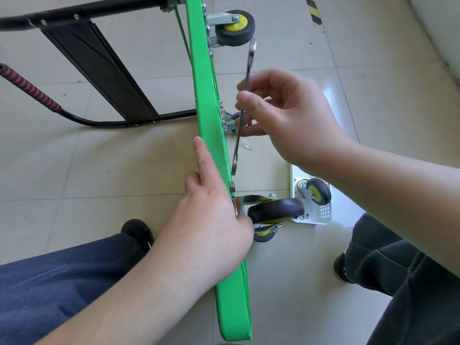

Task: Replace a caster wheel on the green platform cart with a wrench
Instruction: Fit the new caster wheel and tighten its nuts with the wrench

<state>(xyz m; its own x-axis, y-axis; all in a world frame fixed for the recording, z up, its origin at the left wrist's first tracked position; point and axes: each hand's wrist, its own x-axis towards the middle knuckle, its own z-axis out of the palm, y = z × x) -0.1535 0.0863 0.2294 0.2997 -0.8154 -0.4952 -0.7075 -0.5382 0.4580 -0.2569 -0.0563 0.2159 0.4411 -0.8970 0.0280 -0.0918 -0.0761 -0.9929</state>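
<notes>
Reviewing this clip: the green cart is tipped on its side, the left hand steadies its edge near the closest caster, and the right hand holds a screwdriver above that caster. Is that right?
Not quite. In the head view the right hand holds a wrench, not a screwdriver: a flat metal combination wrench, pinched near its middle. The rest stands: the green cart is on its side, and the left hand rests on its edge by the closest caster.

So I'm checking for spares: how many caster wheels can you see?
4: far caster, middle caster behind the right hand, near caster by the left hand, loose caster in the white tray. Others may be hidden.
</notes>
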